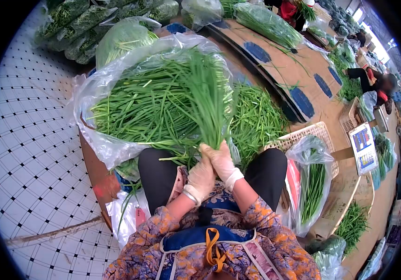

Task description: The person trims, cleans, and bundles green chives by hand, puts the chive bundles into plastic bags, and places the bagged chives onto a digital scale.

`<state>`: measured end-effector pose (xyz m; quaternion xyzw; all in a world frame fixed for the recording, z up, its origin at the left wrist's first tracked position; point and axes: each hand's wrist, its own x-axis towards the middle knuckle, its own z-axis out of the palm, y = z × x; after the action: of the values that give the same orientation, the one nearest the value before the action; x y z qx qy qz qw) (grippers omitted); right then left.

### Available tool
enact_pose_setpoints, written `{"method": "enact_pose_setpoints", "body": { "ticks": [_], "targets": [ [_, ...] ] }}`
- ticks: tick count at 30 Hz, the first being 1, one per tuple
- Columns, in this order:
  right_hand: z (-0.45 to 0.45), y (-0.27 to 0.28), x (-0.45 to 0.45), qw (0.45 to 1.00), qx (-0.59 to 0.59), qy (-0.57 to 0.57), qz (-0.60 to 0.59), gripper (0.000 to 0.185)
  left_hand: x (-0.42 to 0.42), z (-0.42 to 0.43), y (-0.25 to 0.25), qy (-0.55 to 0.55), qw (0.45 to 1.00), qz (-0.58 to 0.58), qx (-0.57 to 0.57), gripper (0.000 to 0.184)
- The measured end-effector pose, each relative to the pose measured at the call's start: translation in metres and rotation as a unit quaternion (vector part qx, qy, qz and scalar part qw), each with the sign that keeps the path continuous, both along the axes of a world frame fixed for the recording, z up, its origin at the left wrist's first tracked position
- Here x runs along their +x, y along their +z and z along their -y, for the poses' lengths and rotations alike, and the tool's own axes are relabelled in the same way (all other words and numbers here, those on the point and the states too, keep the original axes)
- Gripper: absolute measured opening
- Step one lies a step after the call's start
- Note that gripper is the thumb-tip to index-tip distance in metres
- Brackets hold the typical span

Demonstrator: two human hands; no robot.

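Note:
Both of my hands wear pale thin gloves and meet in front of my knees. My left hand [199, 179] and my right hand [222, 163] are closed round the lower end of a bunch of garlic chives [206, 98], whose long leaves fan away from me. Under and beside the bunch, more loose garlic chives [140, 109] lie in a large, wide-mouthed clear plastic bag [100, 147]. To the right of the bag is another heap of loose green leaves [256, 114]. My fingertips are partly hidden by each other.
Right of my knee stand a cream plastic basket [324, 135] and a clear bag of chives [312, 191]. A printed card [363, 147] is beyond them. Cardboard with blue patches [275, 51] lies ahead. Filled bags [81, 30] are stacked at upper left. A co-worker [373, 81] is at far right.

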<state>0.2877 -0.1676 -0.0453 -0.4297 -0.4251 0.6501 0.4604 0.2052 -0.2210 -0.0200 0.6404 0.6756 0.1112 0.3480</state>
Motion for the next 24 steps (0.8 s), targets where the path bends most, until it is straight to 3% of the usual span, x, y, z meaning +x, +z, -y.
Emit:
{"method": "enact_pose_setpoints", "body": {
  "ticks": [1,2,3,5,6,7,11,13,15,16,17,19,20,21,23,24],
  "targets": [
    [-0.003,0.013,0.004,0.996,-0.064,-0.013,-0.057,0.047,-0.004,0.007,-0.004,-0.062,0.98,0.064,0.176,0.071],
    [-0.004,0.028,0.01,0.991,-0.102,-0.017,-0.083,0.027,-0.006,0.008,-0.007,-0.06,0.965,0.101,0.233,0.069],
    [-0.008,0.025,0.018,0.992,-0.079,-0.009,-0.094,0.024,-0.007,0.006,0.001,-0.057,0.946,0.137,0.29,0.066],
    [-0.014,0.046,0.031,0.988,-0.086,0.024,-0.123,0.023,-0.032,0.004,0.019,-0.054,0.938,0.231,0.253,0.052],
    [-0.014,0.054,0.034,0.987,-0.068,0.046,-0.136,0.028,-0.033,0.001,0.016,0.038,0.875,0.431,0.217,0.035],
    [-0.015,0.063,0.036,0.981,-0.05,0.085,-0.166,0.035,-0.04,0.001,0.015,0.083,0.824,0.555,0.079,0.04],
    [-0.016,0.083,0.017,0.978,-0.041,0.168,-0.117,0.039,-0.027,-0.012,0.032,0.081,0.677,0.731,-0.02,0.064],
    [-0.021,0.066,0.01,0.972,-0.053,0.206,0.102,0.039,-0.026,-0.012,0.029,0.148,0.676,0.711,-0.124,0.045],
    [-0.027,0.066,0.014,0.943,-0.177,0.261,0.103,0.041,-0.032,-0.019,-0.017,0.142,0.636,0.738,-0.175,0.029],
    [-0.032,0.052,0.017,0.931,-0.111,0.265,0.227,0.047,-0.032,-0.019,-0.021,0.169,0.617,0.746,-0.184,0.024],
    [-0.03,0.039,0.022,0.931,-0.111,0.264,0.228,0.047,-0.032,-0.02,-0.028,0.168,0.616,0.747,-0.184,0.024],
    [-0.016,0.019,0.033,0.974,-0.091,0.124,0.167,0.051,-0.03,-0.016,-0.041,0.207,0.617,0.736,-0.188,0.026],
    [-0.018,0.011,0.04,0.975,-0.132,0.157,0.089,0.049,-0.031,-0.015,-0.046,0.218,0.605,0.741,-0.195,0.025],
    [-0.017,0.005,0.04,0.974,-0.134,0.157,0.091,0.049,-0.03,-0.014,-0.047,0.219,0.603,0.741,-0.196,0.025],
    [-0.014,-0.004,0.041,0.981,0.013,-0.01,0.196,0.045,-0.027,-0.013,-0.049,0.237,0.58,0.753,-0.201,0.024],
    [-0.015,0.002,0.042,0.951,0.091,-0.043,0.294,0.039,-0.024,-0.013,-0.044,0.235,0.581,0.753,-0.203,0.024]
  ]
}}
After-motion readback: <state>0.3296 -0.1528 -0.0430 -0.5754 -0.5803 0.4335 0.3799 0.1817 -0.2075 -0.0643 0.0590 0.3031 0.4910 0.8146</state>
